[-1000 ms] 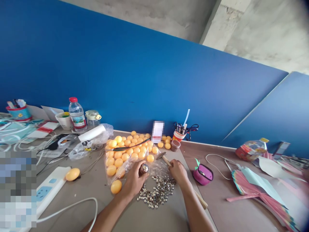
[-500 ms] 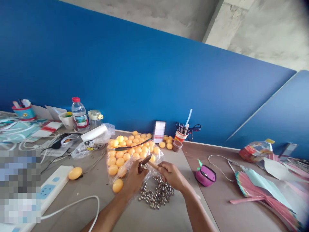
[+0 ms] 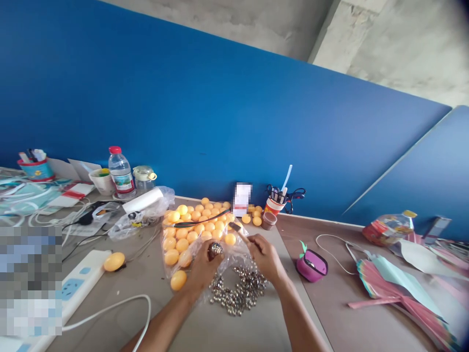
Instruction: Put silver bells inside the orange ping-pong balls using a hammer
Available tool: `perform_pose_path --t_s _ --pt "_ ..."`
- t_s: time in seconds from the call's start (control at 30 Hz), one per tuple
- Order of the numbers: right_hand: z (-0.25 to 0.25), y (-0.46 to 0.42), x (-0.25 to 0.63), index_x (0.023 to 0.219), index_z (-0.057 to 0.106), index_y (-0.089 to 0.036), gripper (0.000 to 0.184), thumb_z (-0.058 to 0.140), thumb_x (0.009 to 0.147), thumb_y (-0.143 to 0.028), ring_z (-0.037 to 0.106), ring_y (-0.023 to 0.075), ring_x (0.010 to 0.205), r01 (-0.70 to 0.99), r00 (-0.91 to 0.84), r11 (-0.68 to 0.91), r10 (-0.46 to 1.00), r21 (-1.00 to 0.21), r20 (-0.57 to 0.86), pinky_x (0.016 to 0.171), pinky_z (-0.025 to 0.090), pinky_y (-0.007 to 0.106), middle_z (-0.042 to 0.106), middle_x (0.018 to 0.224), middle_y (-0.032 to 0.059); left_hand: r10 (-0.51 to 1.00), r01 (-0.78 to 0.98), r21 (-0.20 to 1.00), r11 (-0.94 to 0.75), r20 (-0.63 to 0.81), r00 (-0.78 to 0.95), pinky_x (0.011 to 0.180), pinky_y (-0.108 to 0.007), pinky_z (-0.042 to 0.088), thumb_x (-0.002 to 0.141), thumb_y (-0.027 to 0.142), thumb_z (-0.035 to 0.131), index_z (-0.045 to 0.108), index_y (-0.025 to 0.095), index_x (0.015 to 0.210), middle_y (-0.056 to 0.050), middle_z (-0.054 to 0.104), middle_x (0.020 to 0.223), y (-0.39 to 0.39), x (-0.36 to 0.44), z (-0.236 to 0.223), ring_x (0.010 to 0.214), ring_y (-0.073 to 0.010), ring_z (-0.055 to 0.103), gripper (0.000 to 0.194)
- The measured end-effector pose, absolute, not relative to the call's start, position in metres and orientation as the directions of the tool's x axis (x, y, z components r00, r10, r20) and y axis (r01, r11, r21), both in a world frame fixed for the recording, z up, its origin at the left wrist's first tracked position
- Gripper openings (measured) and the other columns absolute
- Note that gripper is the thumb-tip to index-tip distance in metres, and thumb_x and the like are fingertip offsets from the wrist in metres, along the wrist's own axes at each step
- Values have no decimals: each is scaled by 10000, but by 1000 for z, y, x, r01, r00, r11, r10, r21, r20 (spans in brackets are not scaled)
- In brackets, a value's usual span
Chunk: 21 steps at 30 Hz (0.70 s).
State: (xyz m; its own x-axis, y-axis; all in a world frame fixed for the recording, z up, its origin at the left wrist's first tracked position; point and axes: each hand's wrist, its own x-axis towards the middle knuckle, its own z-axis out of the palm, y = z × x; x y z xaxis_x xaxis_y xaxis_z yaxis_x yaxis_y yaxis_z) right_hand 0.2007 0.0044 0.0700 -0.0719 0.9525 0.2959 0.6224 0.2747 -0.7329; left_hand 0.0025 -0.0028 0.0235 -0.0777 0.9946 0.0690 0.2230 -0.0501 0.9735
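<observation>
My left hand (image 3: 202, 268) is wrapped round a small brown cup (image 3: 215, 250) heaped with shiny metal beads. My right hand (image 3: 264, 254) grips the pale wooden handle of a small shovel (image 3: 240, 231), whose dark flat head points up and left, apart from the cup. Below and between my hands, a loose heap of metal beads (image 3: 240, 293) lies on the desk, partly on clear plastic. Just behind is a clear plastic bag full of orange balls (image 3: 192, 238). One more orange ball (image 3: 179, 280) sits near my left wrist.
A brown tub (image 3: 269, 221) and a pen cup (image 3: 274, 205) stand by the blue partition. At right are a purple pouch (image 3: 312, 265) and a pink paper fan (image 3: 395, 293). To the left lie a power strip (image 3: 78, 283), a water bottle (image 3: 120, 173) and cables.
The shovel head came over the cup in my left hand half a second ago, then moved back up and right. The cup stays in my left hand. The view shifted slightly.
</observation>
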Motion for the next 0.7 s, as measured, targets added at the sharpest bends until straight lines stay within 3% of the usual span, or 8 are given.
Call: perform_pose_path --t_s 0.13,0.3,0.47,0.53,0.63,0.7 --pt "47 20 218 849 640 -159 183 479 822 -241 586 192 783 760 128 157 916 -631 381 724 432 279 626 852 74 992 228 968 -108 121 -45 833 -362 500 756 367 614 593 194 1084 -70 657 1043 -3 0 21 914 -230 631 371" --pt "27 26 232 827 630 -176 178 453 849 -189 582 170 735 900 232 -114 943 -421 239 651 393 259 635 892 78 994 169 979 -111 112 9 713 -352 516 840 453 514 575 199 1078 -35 632 901 -2 1 17 672 -174 601 353" --pt "22 24 232 813 655 -182 165 491 831 -191 591 223 840 957 211 -161 957 -241 197 706 398 293 650 863 98 993 175 978 -115 114 15 716 -333 505 841 439 526 587 211 1042 -17 613 870 -3 2 18 677 -168 597 310" --pt "21 25 232 855 671 -181 161 521 796 -183 591 249 890 949 228 -159 942 -273 245 751 418 315 654 885 118 993 173 978 -118 118 8 723 -338 508 836 444 531 593 208 1039 -29 624 909 -2 2 17 682 -169 601 317" --pt "28 29 226 976 663 -163 254 510 775 -187 607 233 867 869 260 -66 905 -490 338 771 453 318 652 965 133 991 170 977 -129 131 3 742 -353 515 820 450 548 605 202 1037 -59 638 1010 -1 2 16 712 -176 617 334" --pt "40 30 217 938 662 -156 251 464 791 -201 614 208 809 777 217 72 902 -626 374 764 468 305 660 934 113 991 185 974 -131 133 0 747 -362 515 815 443 553 611 195 1038 -65 653 996 0 1 17 743 -192 625 338"
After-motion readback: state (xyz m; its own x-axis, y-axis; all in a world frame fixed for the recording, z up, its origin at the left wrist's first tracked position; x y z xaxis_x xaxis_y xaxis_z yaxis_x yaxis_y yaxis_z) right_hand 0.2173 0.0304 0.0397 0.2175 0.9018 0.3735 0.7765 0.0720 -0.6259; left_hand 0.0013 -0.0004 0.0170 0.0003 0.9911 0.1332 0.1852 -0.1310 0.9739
